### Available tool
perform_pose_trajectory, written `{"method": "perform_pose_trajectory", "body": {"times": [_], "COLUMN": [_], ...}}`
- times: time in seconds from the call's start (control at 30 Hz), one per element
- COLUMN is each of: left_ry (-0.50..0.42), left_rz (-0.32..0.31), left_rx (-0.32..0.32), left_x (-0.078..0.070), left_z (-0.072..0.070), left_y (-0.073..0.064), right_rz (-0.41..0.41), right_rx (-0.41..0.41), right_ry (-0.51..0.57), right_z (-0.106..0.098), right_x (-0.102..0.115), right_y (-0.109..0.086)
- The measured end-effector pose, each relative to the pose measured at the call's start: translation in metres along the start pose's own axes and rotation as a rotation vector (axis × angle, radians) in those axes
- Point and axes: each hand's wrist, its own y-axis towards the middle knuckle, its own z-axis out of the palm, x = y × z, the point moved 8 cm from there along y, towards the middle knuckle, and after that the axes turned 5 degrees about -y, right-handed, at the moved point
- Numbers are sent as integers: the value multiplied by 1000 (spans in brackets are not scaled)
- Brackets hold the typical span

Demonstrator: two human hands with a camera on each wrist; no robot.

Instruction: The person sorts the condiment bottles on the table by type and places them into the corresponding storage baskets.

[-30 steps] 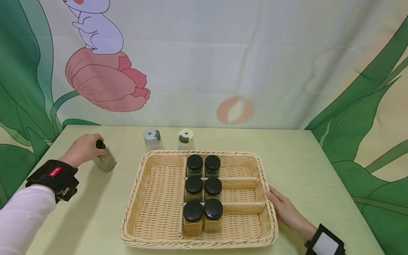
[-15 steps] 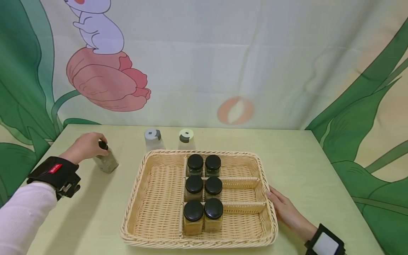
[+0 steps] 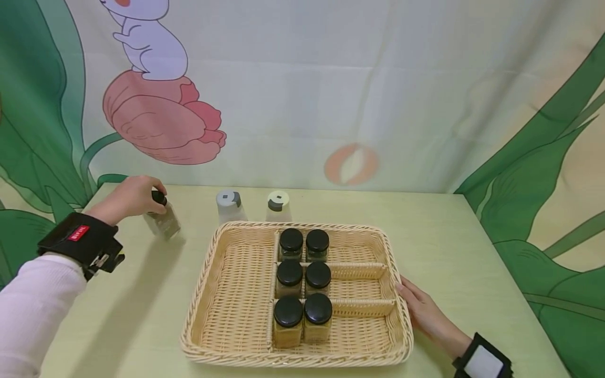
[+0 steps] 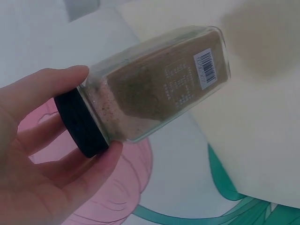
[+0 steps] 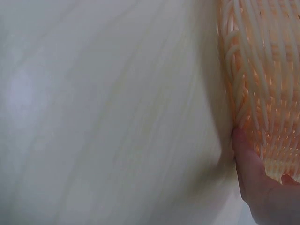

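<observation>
My left hand (image 3: 134,197) holds a square glass spice jar (image 3: 165,220) by its black lid, with thumb and fingers round the lid. The jar tilts above the left side of the table. In the left wrist view, the jar (image 4: 159,79) shows brownish powder and a barcode label, and the left hand (image 4: 51,140) grips its lid. My right hand (image 3: 427,310) rests against the right side of a wicker basket (image 3: 236,294). In the right wrist view, straight fingers of the right hand (image 5: 267,187) touch the basket's woven outer wall (image 5: 253,70).
Several black-lidded jars (image 3: 288,315) stand in pairs in the basket's divided right part, beside its dividers (image 3: 359,271). Behind the basket stand a grey-capped bottle (image 3: 230,205) and a cream-capped bottle (image 3: 278,205). A printed curtain (image 3: 293,105) hangs behind the table (image 3: 454,252).
My left hand has lifted the jar off the table, moving it slightly up and right. The right hand and the basket stay where they were.
</observation>
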Motion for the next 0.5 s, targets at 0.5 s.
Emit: {"method": "perform_pose_trajectory", "body": {"times": [0.5], "left_ry": [-4], "left_rz": [78], "left_rx": [-66], "left_x": [-47], "left_z": [-32], "left_y": [12], "right_rz": [-1], "right_rx": [6], "right_ry": [9], "right_z": [1], "right_x": [-2], "right_y": [2]}}
